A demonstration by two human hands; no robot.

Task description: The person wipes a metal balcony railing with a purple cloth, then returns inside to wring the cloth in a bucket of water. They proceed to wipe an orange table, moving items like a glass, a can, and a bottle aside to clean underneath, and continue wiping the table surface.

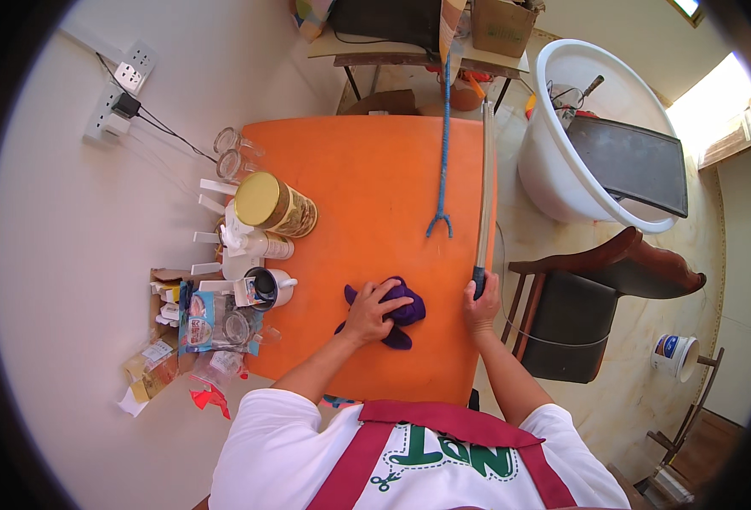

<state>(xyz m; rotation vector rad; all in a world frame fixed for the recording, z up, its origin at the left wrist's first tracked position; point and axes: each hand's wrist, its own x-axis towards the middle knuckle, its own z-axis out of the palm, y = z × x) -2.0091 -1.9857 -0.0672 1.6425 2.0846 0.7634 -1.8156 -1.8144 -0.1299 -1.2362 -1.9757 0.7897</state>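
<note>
My left hand (372, 313) lies palm down over a bunched purple cloth (410, 309) on the orange tabletop (362, 191). Its fingers curl onto the cloth, and loose ends stick out on both sides. At the table's right edge, my right hand (483, 303) grips the dark handle of a long pale rod (486, 191). The rod runs along that edge, away from me, past the far end of the table. Between it and the table's middle lies a blue pole (444, 146) with a forked tip pointing towards me.
Along the left wall stand glass mugs (228, 162), a gold-lidded canister (276, 204), a spray bottle (267, 244), an enamel mug (276, 287) and plastic packets (216, 322). To the right are a large white tub (541, 172) holding a dark flat panel (630, 159), and a wooden chair (566, 325).
</note>
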